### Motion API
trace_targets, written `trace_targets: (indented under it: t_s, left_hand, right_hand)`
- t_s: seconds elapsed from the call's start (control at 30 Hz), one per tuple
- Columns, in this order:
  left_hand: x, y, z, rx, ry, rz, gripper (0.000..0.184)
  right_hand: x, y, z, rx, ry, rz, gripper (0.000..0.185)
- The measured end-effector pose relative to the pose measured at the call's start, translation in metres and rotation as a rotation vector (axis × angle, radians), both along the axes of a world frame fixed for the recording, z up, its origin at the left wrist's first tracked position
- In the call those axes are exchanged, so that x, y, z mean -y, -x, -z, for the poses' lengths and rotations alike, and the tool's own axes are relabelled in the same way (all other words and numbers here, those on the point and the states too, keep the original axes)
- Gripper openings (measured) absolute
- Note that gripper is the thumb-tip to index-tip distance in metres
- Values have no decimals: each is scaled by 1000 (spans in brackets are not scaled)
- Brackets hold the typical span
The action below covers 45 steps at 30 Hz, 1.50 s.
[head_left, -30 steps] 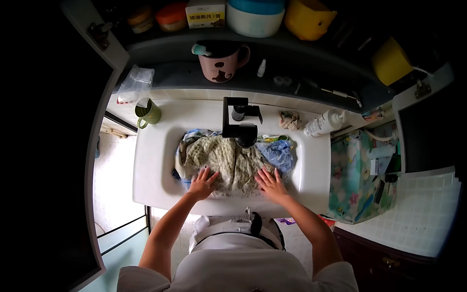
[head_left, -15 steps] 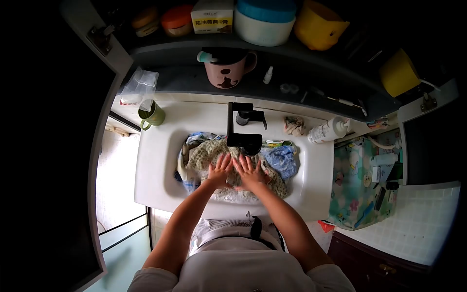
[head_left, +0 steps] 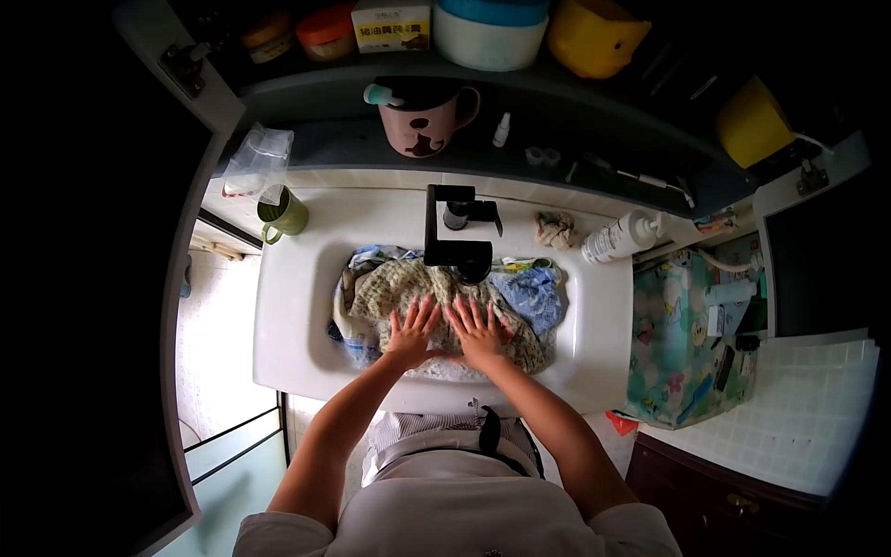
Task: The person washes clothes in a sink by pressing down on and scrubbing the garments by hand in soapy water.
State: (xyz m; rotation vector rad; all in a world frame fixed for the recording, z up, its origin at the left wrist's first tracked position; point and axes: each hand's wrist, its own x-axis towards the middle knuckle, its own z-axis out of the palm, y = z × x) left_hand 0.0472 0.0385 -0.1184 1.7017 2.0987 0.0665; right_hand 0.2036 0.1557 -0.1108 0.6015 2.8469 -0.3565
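A white sink (head_left: 603, 343) holds a heap of wet cloth with suds around its front edge. On top lies a cream, bumpy-textured cloth (head_left: 390, 290), and both my hands press on it with fingers spread. My left hand (head_left: 411, 332) is flat on its middle, palm down. Just beside it, my right hand (head_left: 478, 334) lies flat too, thumbs close together. A blue cloth (head_left: 534, 299) bunches up at the right of the heap. Patterned fabric (head_left: 360, 345) shows along the left side. The black faucet (head_left: 455, 251) hangs over the back of the heap and hides part of it.
On the sink's rim stand a green mug (head_left: 286, 215), a crumpled cloth (head_left: 555, 229) and a white pump bottle (head_left: 620, 238). Above is a dark shelf with a pink mug (head_left: 418, 125) and a small white bottle (head_left: 502, 130). Cabinet doors flank both sides.
Both hands have slid slightly toward me over the cloth, and their fingers lie flatter. The camera view has shifted a little.
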Motion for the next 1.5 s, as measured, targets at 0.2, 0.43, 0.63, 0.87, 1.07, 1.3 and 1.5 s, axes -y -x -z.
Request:
trace_targets:
  t_s: [0.2,0.43,0.63,0.87,1.07,1.3,1.5]
  left_hand:
    - [-16,-2,4,-43,173,-25,99]
    - [-36,-1,-25,25,292,-40,94]
    - [-24,-3,-43,-120,-66,-36,99]
    - [-44,13,-38,-161,5,77,117]
    - [-64,18,-34,-55,207,67,112]
    - [-78,25,-14,15,339,18,104]
    - [-66,21,-18,15,217,22,108]
  right_hand:
    - [0,10,10,32,-114,13,101]
    - [-3,25,-17,185,68,71,87]
    - [-13,7,-29,-38,49,73,97]
    - [-30,23,-28,124,96,84,104]
    - [-34,37,-33,221,111,81,99]
    - [-38,51,4,232,86,120,90]
    - [-29,46,-4,156,43,147,86]
